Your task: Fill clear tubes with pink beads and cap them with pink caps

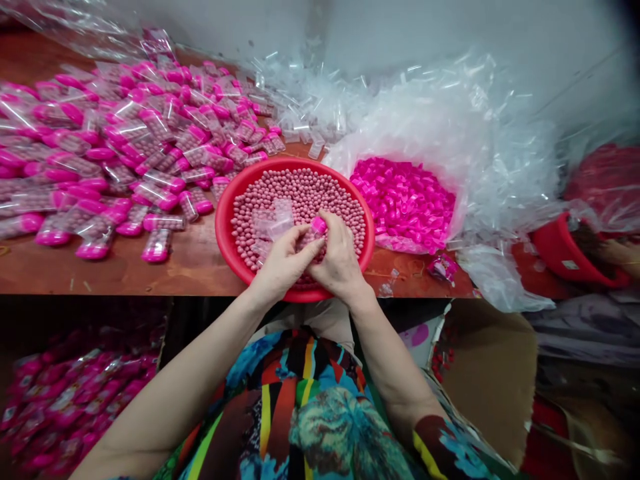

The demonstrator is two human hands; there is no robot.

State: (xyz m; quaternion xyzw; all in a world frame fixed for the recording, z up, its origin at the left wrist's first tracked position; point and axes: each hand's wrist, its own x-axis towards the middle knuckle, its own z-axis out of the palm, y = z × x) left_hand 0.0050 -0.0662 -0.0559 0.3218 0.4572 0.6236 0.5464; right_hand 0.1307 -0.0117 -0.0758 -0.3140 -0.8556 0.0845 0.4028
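A red basin (223, 248) full of small pink beads (320, 185) stands at the table's front edge. Several clear plastic containers (281, 217) lie on the beads, left of the middle. Both hands are together over the basin. Between the thumb and fingers of my right hand (337, 257) is a bright pink cap (319, 225). My left hand (287, 260) touches the right one, its thumb and fingers closed; what it holds, if anything, is hidden.
Filled pink-capped containers (150, 147) are heaped at the left. A plastic bag of pink caps (405, 200) lies right of the basin, clear containers (315, 113) behind. Another person's hand (623, 257) is beside a red basin (560, 250) at far right; a cardboard box (493, 373) stands below.
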